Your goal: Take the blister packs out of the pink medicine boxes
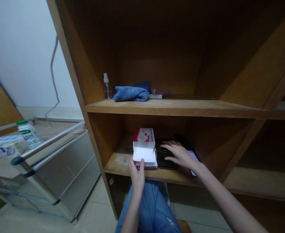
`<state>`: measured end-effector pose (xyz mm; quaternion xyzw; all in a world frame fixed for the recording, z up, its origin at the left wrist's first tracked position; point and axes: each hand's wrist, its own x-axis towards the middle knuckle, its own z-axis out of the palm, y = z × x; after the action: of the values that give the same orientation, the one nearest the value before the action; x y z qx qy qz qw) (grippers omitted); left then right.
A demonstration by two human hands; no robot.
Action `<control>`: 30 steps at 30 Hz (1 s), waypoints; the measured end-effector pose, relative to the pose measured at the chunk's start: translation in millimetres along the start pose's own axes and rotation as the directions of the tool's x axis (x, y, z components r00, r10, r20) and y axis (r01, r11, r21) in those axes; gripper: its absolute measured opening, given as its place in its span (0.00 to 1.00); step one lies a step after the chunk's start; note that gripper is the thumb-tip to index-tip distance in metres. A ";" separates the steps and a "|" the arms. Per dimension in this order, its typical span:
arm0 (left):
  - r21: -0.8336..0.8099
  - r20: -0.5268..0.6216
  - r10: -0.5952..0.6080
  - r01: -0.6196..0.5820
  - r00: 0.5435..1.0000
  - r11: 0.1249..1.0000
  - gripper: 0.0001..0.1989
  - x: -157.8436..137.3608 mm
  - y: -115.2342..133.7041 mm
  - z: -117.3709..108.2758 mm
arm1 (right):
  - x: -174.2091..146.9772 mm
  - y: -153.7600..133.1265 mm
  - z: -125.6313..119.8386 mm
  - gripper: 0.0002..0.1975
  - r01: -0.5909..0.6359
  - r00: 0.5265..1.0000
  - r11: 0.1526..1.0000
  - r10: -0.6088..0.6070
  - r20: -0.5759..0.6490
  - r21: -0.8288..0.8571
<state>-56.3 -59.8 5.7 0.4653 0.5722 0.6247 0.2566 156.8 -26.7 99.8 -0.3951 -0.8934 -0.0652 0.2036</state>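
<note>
My left hand grips the front of a small white box, thumb on top and fingers along its left side. Just behind the white box is a box with a pink-and-white printed top; I cannot tell whether the two are joined. Something flat lies under the white box's front edge. Over a black, ridged, tray-like object to the right, my right hand is spread with its fingers apart. Whether its fingertips touch the black object is not clear. A phone with a lit screen lies partly behind my right wrist.
The wooden shelf above holds a clear spray bottle, a blue towel and flat boxes. At left stands a metal-framed cart with a green-capped white bottle. My jeans-clad legs are below the lower shelf.
</note>
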 end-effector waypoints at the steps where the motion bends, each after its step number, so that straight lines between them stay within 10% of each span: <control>1: -0.003 0.001 0.000 0.000 1.000 1.000 0.23 0.0 -0.1 -0.1 | -0.7 -0.7 2.3 0.24 -0.005 1.000 1.000 0.005 -0.003 -0.009; 15: 0.004 -0.014 -0.009 0.009 1.000 1.000 0.21 -0.4 0.2 0.5 | 16.3 -44.9 1.7 0.14 0.020 0.968 0.999 -0.032 -0.250 -0.049; 30: 0.027 -0.002 0.002 -0.002 1.000 1.000 0.23 1.2 1.6 -1.6 | 66.6 -76.3 28.8 0.09 -0.063 0.987 0.957 0.016 -0.162 -0.285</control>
<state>-57.9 -59.8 7.7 0.4687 0.5803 0.6176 0.2492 51.6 -25.3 104.7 -0.4321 -0.8472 -0.2220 0.2152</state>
